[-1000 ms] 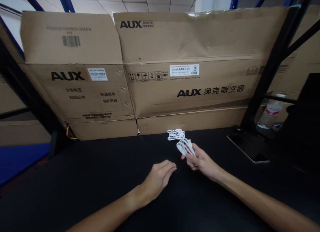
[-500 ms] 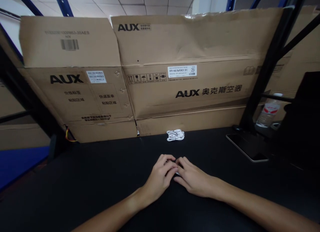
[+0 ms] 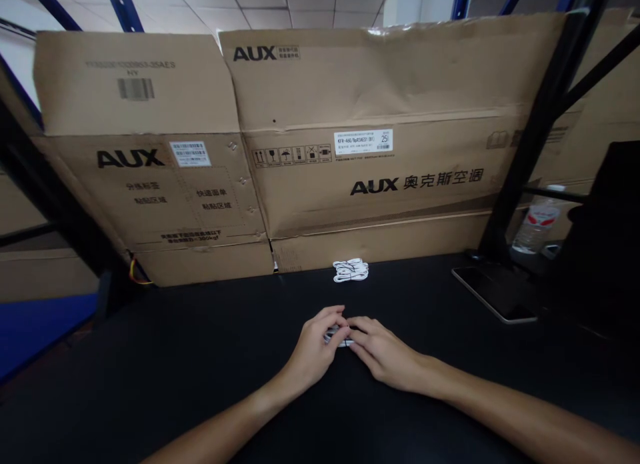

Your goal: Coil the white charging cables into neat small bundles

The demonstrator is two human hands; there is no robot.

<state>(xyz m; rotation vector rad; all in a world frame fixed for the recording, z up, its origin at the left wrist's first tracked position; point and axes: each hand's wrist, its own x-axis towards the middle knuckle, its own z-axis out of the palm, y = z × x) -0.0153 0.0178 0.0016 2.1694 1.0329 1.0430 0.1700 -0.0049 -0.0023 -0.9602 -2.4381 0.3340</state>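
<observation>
My left hand [image 3: 317,347] and my right hand [image 3: 383,354] meet at the middle of the black table [image 3: 200,371]. Both have their fingers curled around a small bundle of white cable [image 3: 339,338], mostly hidden between the fingertips. A second coiled white cable [image 3: 351,270] lies on the table farther back, close to the cardboard, apart from both hands.
Large brown AUX cardboard boxes [image 3: 350,151] stand along the back of the table. A dark phone or tablet [image 3: 493,292] lies at the right beside a black post [image 3: 530,144]. A plastic water bottle [image 3: 537,224] stands behind it. A black object fills the far right.
My right hand, which held the white cable up a second ago, came down and toward me. My left hand closed in on it. Both now grip the cable on the table.
</observation>
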